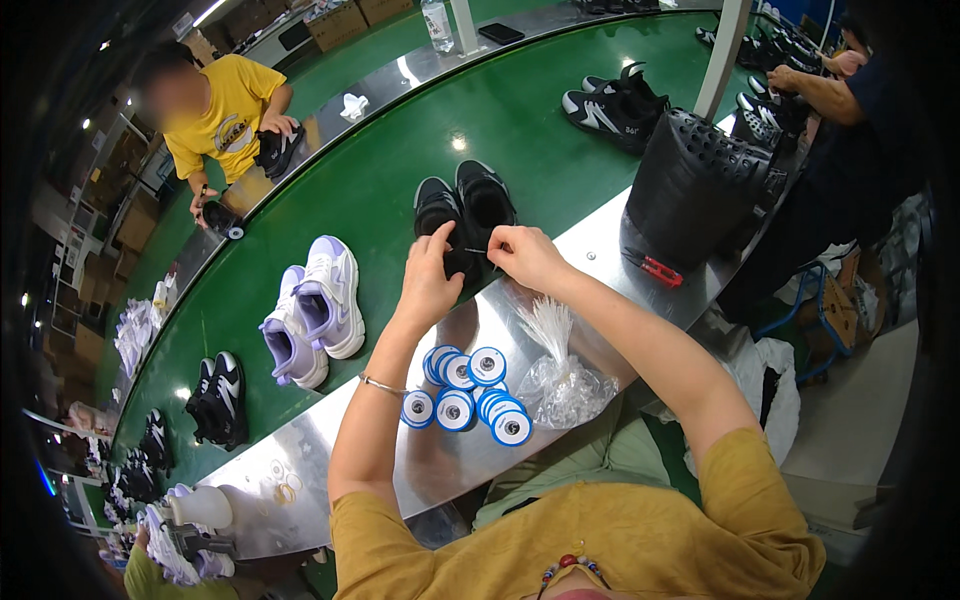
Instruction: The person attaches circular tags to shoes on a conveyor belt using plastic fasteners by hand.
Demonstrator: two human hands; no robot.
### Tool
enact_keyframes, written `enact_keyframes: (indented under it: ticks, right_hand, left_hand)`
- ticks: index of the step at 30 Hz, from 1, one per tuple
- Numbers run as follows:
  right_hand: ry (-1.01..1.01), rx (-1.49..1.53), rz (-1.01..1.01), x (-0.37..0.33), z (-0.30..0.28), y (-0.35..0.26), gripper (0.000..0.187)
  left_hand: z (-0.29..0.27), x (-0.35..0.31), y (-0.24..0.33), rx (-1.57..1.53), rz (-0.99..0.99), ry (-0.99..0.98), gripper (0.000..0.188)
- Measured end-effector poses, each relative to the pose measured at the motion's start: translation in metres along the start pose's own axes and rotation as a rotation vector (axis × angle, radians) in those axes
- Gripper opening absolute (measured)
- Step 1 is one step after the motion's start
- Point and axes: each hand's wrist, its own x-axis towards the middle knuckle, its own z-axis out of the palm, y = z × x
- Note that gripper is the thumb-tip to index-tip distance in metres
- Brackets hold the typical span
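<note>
A pair of black sneakers with grey toes stands in front of me on the green belt. My left hand [432, 277] is closed round the heel end of the left sneaker [437, 205], fingers and thumb on either side. Just right of it, my right hand [527, 259] pinches a thin pale strand [476, 250] over the heel of that shoe. The right sneaker [486, 196] stands beside it, untouched. Below my hands, several round white tags with blue rims [456, 371] lie in a pile. Next to them, a bundle of clear plastic strands [549, 325] sticks out of a plastic bag [566, 394].
White and lilac sneakers [314, 302] and black sneakers [218, 400] stand left on the green belt [385, 130]. Another black pair [612, 108] sits far right. A black perforated bin [696, 185] and a red-handled tool [660, 270] occupy the metal ledge. Across, a person [228, 115] handles shoes.
</note>
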Motion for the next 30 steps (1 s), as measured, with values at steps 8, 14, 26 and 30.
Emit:
enact_keyframes:
  ticks: [8,14,26,30]
  right_hand:
    - [-0.001,-0.114,-0.032,-0.016,0.001,-0.016,0.010]
    - [0.026,-0.350,-0.081,-0.014,0.020,-0.016,0.010]
    - [-0.037,-0.242,-0.109,-0.003,0.044,-0.033,0.013]
    - [0.008,0.114,-0.093,-0.003,0.038,-0.019,0.016]
  left_hand:
    - [0.011,-0.027,-0.016,-0.352,-0.319,0.196,0.029]
    - [0.010,-0.026,-0.015,-0.690,-0.548,0.102,0.018]
    - [0.004,-0.031,-0.022,-0.762,-0.591,0.117,0.014]
    - [-0.006,-0.035,-0.025,-0.652,-0.546,0.221,0.012]
